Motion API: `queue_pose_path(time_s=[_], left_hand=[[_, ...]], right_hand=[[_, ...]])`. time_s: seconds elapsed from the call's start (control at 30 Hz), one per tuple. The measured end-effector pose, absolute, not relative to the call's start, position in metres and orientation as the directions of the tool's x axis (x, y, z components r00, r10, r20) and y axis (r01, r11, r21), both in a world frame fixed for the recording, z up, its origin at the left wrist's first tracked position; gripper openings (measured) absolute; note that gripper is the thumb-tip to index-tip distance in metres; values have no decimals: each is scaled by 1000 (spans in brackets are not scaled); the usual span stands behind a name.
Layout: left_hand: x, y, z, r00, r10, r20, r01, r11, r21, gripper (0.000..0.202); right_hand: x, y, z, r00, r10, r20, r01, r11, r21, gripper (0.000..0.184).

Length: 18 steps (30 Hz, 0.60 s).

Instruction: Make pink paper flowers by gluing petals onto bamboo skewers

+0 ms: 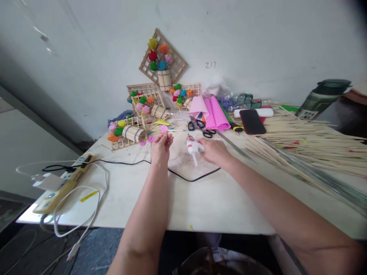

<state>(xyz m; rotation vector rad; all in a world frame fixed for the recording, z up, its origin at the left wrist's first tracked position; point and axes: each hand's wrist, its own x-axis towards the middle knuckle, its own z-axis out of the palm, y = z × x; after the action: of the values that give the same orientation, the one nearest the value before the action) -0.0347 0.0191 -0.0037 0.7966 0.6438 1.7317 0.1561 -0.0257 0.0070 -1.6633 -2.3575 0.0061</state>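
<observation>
My left hand (162, 144) is closed in a pinch near the middle of the table. A small round pink paper piece (164, 128) shows at its fingertips; whether a wire is also in the fingers I cannot tell. To the right, my right hand (213, 149) is closed around a white glue gun (194, 146), whose dark-stained nozzle points away from me. More pink paper pieces (151, 139) lie just left of my left hand, beside thin wires. Beyond the glue gun are two pairs of scissors (209, 133) with dark handles.
Lattice panels with paper flowers (163, 65) stand at the wall. Pink paper rolls (215, 114), a phone (252, 122) and many thin sticks (304, 137) lie right. A black cord (189, 179) crosses before my hands; a power strip (64, 185) sits left, a bottle (323, 100) far right.
</observation>
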Motion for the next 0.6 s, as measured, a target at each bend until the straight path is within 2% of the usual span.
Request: queue_pose_path(time_s=[0.07, 0.13, 0.2, 0.27, 0.37, 0.6], left_hand=[[-33, 20, -5, -187, 966, 179, -593, -256, 763, 13], [-30, 19, -6, -153, 975, 160, -581, -220, 783, 15], [-26, 18, -8, -100, 983, 155, -565, -185, 804, 16], [-22, 16, -9, -38, 986, 160, -550, -154, 821, 17], [-19, 15, -11, 34, 987, 156, -536, -114, 837, 17], [-16, 14, -11, 48, 991, 128, -515, -85, 853, 20]], right_hand=[[163, -25, 16, -226, 931, 287, 906, 309, -290, 31], [166, -27, 26, -160, 941, 297, 784, 304, -541, 28], [168, -30, 34, -168, 950, 264, 543, 313, -779, 25], [169, -32, 37, -216, 942, 258, 302, 316, -900, 29], [171, -30, 36, -272, 927, 258, 131, 301, -945, 44], [174, -30, 37, -342, 911, 228, 114, 282, -953, 58]])
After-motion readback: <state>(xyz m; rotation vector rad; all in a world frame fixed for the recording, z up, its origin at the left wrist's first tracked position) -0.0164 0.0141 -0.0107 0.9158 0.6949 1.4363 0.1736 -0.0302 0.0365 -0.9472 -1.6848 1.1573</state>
